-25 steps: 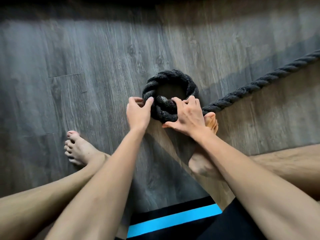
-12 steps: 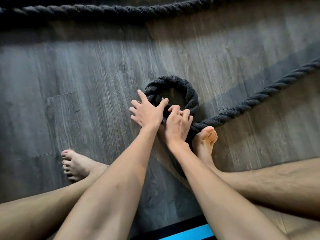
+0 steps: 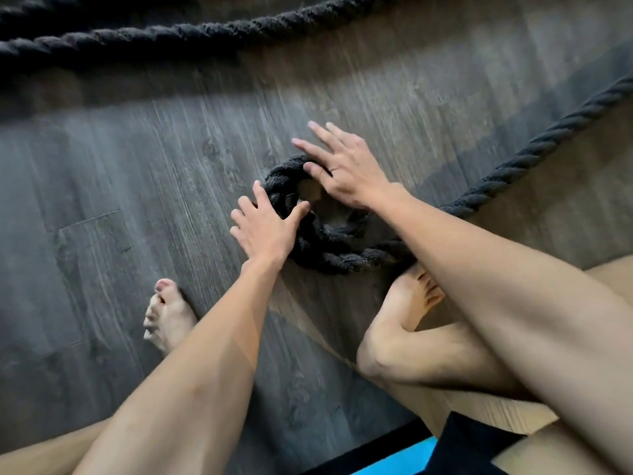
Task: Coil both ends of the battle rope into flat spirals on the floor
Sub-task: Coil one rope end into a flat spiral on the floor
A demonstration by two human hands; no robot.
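Hands (image 3: 265, 231) (image 3: 342, 169) flat on rope coil's (image 3: 329, 248) edges

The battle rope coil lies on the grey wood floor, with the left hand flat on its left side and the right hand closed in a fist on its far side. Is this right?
Not quite. In the head view the right hand is open with fingers spread, not a fist, on the far side of the battle rope coil. The left hand lies flat on its left side, on the grey wood floor.

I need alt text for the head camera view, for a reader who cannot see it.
Two bare hands, left hand and right hand, press open on a small black rope coil on a grey wooden floor. More rope lies beyond; bare feet show below.
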